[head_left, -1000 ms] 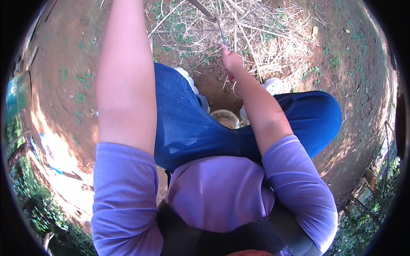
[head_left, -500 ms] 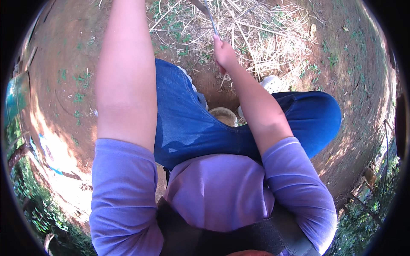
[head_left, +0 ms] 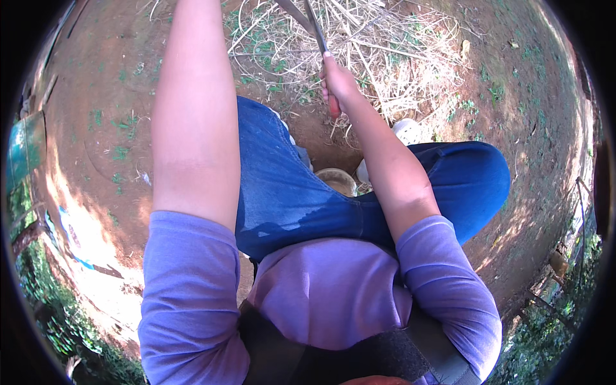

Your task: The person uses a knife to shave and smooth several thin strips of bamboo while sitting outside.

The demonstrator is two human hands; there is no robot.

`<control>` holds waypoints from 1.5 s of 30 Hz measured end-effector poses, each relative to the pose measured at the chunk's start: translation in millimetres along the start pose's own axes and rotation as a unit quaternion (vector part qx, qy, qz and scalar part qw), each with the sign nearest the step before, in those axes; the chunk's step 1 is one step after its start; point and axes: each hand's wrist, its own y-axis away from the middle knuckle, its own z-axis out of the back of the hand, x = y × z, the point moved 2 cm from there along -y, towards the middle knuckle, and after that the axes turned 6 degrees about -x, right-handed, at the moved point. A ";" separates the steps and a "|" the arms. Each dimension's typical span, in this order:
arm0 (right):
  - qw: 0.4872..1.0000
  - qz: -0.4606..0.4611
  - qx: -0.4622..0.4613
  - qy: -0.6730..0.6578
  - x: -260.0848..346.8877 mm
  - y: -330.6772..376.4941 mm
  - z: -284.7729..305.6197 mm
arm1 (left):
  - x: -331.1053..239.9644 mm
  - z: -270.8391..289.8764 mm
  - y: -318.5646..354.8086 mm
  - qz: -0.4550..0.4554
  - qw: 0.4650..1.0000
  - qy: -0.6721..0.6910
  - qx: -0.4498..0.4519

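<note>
My right hand (head_left: 338,83) is closed around the reddish handle of a knife (head_left: 316,25), its long narrow metal blade pointing away from me and running out at the top edge. Against the blade, from the upper left, comes a grey-brown strip (head_left: 294,11); what it is I cannot make out. My left arm (head_left: 196,109) stretches straight forward past the top edge, so the left hand is out of sight. Beneath and beyond the right hand lies a heap of pale, dry-looking shavings and thin strips (head_left: 398,51) on the ground.
I sit low with my knees apart in blue jeans (head_left: 289,186). A round, pale, bowl-like thing (head_left: 337,179) shows between my legs, partly hidden. A white shoe (head_left: 410,130) is by my right knee. Brown soil (head_left: 102,96) with small green plants spreads around; a green object (head_left: 25,151) stands far left.
The knife has turned slightly in my right hand, so its blade looks broader and its reddish handle now shows. My left arm has shifted a little to the right.
</note>
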 end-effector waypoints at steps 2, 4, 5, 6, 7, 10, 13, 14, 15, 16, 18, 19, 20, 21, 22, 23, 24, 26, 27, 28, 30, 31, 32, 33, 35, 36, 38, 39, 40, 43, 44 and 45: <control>0.996 0.065 -0.029 0.057 -3.7 -3.3 3.2 | 10.4 -15.5 10.1 0.014 1.000 0.006 0.006; 0.977 0.082 -0.108 0.166 -33.8 -27.1 18.7 | 18.0 -56.7 49.4 -0.085 0.994 -0.069 -0.021; 0.969 0.015 -0.114 0.220 -71.2 -49.6 39.3 | 15.3 -64.5 59.0 -0.070 0.995 -0.070 -0.012; 0.954 -0.049 -0.114 0.272 -90.6 -65.7 56.8 | 14.7 -62.9 67.2 -0.060 0.995 -0.074 -0.005; 0.967 -0.074 -0.069 0.235 -79.8 -57.1 52.1 | 6.3 -50.1 68.0 -0.058 0.995 -0.085 -0.007; 0.985 -0.119 -0.035 0.117 -63.1 -48.6 62.3 | 1.9 -44.3 58.6 -0.070 0.994 -0.080 -0.012; 0.991 -0.129 -0.011 0.028 -51.2 -40.9 57.2 | 10.0 -38.4 50.9 -0.081 0.988 -0.113 -0.069; 0.992 -0.125 -0.019 0.026 -42.7 -39.2 58.5 | 13.0 -40.1 43.8 -0.086 0.984 -0.122 -0.093; 0.992 -0.125 -0.020 0.029 -37.1 -39.6 56.3 | 13.9 -37.1 39.4 -0.100 0.984 -0.114 -0.094; 0.994 -0.108 -0.009 -0.017 -26.5 -39.0 56.1 | 16.0 -34.5 36.4 -0.112 0.984 -0.106 -0.094; 0.998 -0.066 -0.007 0.010 15.7 -19.1 65.0 | 22.2 -41.4 34.9 -0.110 0.989 -0.059 -0.076; 0.999 -0.046 -0.007 0.025 39.4 -7.0 69.8 | 23.6 -43.4 35.4 -0.099 0.993 -0.022 -0.061; 0.999 -0.017 -0.008 0.037 61.2 -3.4 80.5 | 25.5 -44.8 34.9 -0.088 0.995 0.014 -0.044; 0.999 0.012 -0.004 0.049 85.6 2.6 85.6 | 28.1 -30.4 34.2 -0.067 0.998 0.013 -0.013; 0.997 0.049 -0.010 0.060 109.7 14.6 97.2 | 35.8 -17.4 30.7 -0.043 0.999 0.014 0.023; 0.994 0.085 -0.017 0.068 133.3 25.6 109.0 | 35.2 -17.0 22.8 -0.018 0.998 0.013 0.060; 0.990 0.111 -0.038 0.076 151.2 40.7 124.0 | 33.1 -35.5 26.8 -0.019 0.997 -0.043 0.055; 0.983 0.156 -0.053 0.084 179.3 77.3 148.4 | 17.4 -78.3 63.6 -0.035 0.986 -0.159 0.035; 0.980 0.176 -0.041 0.085 190.2 95.8 152.5 | 4.9 -82.1 69.3 -0.038 0.983 -0.173 0.044; 0.978 0.188 -0.045 0.074 195.2 113.4 158.1 | 1.6 -82.6 72.4 -0.038 0.981 -0.184 0.054; 0.976 0.208 -0.049 0.043 187.6 136.9 170.1 | -1.3 -88.4 80.7 -0.031 0.976 -0.203 0.074; 0.974 0.218 -0.053 0.021 180.0 144.2 178.7 | 1.1 -96.8 85.9 -0.023 0.974 -0.209 0.087; 0.972 0.222 -0.073 0.034 173.1 148.4 183.9 | 1.2 -102.1 89.8 -0.015 0.971 -0.218 0.097; 0.969 0.225 -0.093 0.047 171.6 150.3 188.8 | -0.3 -108.3 90.6 -0.003 0.971 -0.212 0.111; 0.962 0.245 -0.117 0.036 172.9 152.2 193.5 | -0.7 -109.5 96.9 0.035 0.968 -0.210 0.135; 0.959 0.256 -0.122 0.022 176.8 155.4 196.6 | -1.4 -112.1 98.0 0.041 0.967 -0.201 0.153; 0.953 0.269 -0.142 -0.003 177.8 157.9 203.8 | 1.4 -118.7 103.6 0.041 0.961 -0.218 0.162; 0.946 0.290 -0.145 -0.026 179.7 158.1 204.6 | 2.2 -122.1 105.4 0.041 0.959 -0.227 0.167; 0.938 0.310 -0.149 -0.048 181.1 159.1 205.3 | 3.6 -126.7 107.7 0.043 0.958 -0.228 0.167; 0.930 0.322 -0.155 -0.085 182.1 166.6 205.1 | 8.2 -137.3 116.9 0.045 0.954 -0.238 0.177; 0.931 0.318 -0.155 -0.093 182.3 170.5 204.9 | 9.3 -140.2 119.4 0.043 0.952 -0.238 0.186; 0.931 0.313 -0.156 -0.101 182.0 173.4 207.2 | 10.4 -143.1 121.6 0.042 0.950 -0.238 0.197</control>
